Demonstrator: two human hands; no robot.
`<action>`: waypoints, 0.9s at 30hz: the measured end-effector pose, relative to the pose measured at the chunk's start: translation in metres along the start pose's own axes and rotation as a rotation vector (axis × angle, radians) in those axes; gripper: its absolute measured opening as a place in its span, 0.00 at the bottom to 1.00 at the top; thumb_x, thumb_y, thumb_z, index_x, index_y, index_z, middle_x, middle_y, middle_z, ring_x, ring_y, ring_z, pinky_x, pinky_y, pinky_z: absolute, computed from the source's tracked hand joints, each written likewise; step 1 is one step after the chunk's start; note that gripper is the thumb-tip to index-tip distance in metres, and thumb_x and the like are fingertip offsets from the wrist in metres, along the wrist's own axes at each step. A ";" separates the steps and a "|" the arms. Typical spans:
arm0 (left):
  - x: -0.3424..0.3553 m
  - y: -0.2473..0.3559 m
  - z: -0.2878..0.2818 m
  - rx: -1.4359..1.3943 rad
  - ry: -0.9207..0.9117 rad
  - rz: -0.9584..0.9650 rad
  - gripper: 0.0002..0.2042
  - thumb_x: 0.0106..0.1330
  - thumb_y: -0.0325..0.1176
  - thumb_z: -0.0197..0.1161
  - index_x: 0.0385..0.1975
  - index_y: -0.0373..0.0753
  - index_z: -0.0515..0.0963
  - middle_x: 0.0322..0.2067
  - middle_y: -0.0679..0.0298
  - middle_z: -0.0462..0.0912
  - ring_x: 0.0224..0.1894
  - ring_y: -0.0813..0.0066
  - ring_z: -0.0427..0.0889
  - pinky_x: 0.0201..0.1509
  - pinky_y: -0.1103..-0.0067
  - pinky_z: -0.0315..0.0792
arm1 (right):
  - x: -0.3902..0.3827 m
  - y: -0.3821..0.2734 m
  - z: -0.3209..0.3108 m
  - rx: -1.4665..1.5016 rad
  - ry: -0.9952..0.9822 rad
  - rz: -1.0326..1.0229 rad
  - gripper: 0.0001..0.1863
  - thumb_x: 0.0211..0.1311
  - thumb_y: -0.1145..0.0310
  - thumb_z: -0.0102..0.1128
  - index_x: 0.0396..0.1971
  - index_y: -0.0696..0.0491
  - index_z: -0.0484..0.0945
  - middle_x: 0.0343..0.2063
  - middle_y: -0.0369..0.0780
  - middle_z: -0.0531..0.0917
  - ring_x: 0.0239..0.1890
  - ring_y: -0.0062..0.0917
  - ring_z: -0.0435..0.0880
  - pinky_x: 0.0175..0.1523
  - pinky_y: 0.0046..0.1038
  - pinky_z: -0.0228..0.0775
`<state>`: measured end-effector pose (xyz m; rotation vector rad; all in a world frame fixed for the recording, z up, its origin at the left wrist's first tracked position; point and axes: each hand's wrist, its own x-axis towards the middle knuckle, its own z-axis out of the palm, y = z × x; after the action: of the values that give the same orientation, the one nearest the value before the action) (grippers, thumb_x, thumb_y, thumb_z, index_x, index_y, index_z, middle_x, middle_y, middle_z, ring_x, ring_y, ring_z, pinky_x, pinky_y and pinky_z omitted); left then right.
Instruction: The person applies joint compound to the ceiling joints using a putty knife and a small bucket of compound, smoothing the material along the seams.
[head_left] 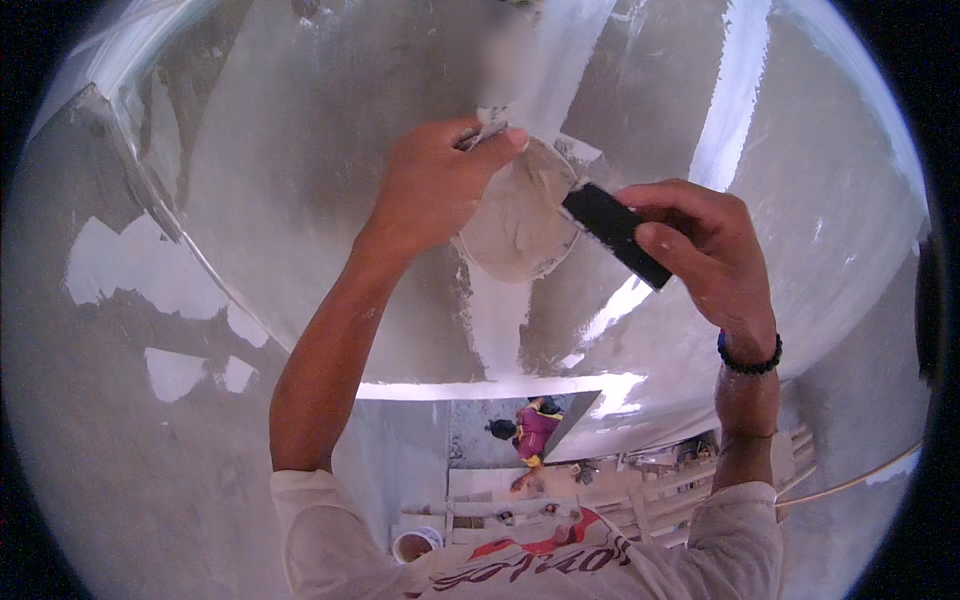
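Observation:
My left hand [435, 180] is closed on the upper left rim of a shallow round dish [515, 272]. Beige, putty-like paste [525, 215] coats its inside. A small paste-smeared piece [492, 118] sticks out past my thumb; whether it belongs to the dish I cannot tell. In my right hand [700, 240] is a scraper with a flat black grip [615, 235], pinched between thumb and fingers. It slants down to the right, its upper left end at the dish's right rim. A dark beaded bracelet [750, 355] circles my right wrist.
A grey plastered surface [320, 180] with white strips [735, 95] and patches [150, 265] spreads around my hands. Below its lower edge, another person [530, 430] in purple and yellow appears far down. A bucket [415, 545] and wooden poles [660, 500] lie near my body.

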<state>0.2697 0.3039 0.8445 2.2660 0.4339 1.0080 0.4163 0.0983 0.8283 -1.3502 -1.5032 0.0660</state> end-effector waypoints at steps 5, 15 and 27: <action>-0.004 0.002 0.015 0.158 -0.020 0.072 0.20 0.62 0.48 0.57 0.35 0.33 0.81 0.26 0.52 0.82 0.28 0.58 0.81 0.38 0.69 0.73 | 0.018 0.005 0.012 -0.425 -0.231 -0.009 0.12 0.58 0.74 0.53 0.40 0.62 0.78 0.25 0.43 0.82 0.20 0.18 0.77 0.28 0.20 0.71; -0.001 -0.008 0.039 0.347 0.037 0.132 0.21 0.60 0.51 0.58 0.34 0.35 0.79 0.29 0.48 0.80 0.35 0.48 0.79 0.39 0.63 0.72 | 0.034 0.038 0.044 -0.637 -0.326 -0.003 0.12 0.57 0.73 0.50 0.35 0.63 0.80 0.23 0.49 0.82 0.20 0.31 0.80 0.32 0.29 0.74; -0.002 -0.013 0.057 0.404 0.020 0.156 0.21 0.61 0.47 0.58 0.41 0.32 0.79 0.33 0.44 0.81 0.37 0.51 0.81 0.45 0.64 0.73 | 0.021 0.068 0.031 -0.250 -0.431 0.272 0.13 0.61 0.71 0.50 0.38 0.60 0.81 0.22 0.41 0.82 0.19 0.17 0.76 0.25 0.20 0.69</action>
<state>0.3107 0.2898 0.8054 2.6861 0.5134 1.1008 0.4453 0.1564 0.7851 -1.8227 -1.7102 0.3728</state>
